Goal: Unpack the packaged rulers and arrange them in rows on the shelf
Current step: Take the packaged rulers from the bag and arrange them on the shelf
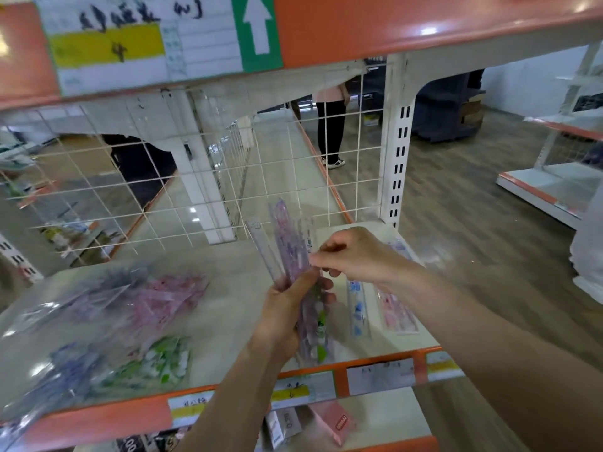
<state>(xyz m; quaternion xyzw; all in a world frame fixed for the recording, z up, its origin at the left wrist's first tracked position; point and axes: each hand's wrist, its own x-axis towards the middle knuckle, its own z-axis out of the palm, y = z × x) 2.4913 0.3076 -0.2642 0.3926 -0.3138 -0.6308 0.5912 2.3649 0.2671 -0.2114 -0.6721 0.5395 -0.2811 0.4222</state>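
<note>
My left hand (288, 308) grips a bundle of clear printed rulers (290, 243) upright above the shelf (228, 275). My right hand (352, 256) pinches the right edge of the bundle near its middle. Flat on the shelf to the right lie a blue-patterned ruler (358, 311) and a pink-patterned ruler (398, 311), side by side. At the left of the shelf sit clear bags of packaged rulers: pink (163, 298), green (156, 363) and purple (65, 370). The view is blurred.
A white wire grid (156, 197) backs the shelf, with a slotted post (396, 164) at the right. An orange-edged shelf (391, 24) hangs overhead. Price labels (380, 375) line the front rail. Boxes (329, 422) sit on the shelf below. A person (331, 125) stands beyond.
</note>
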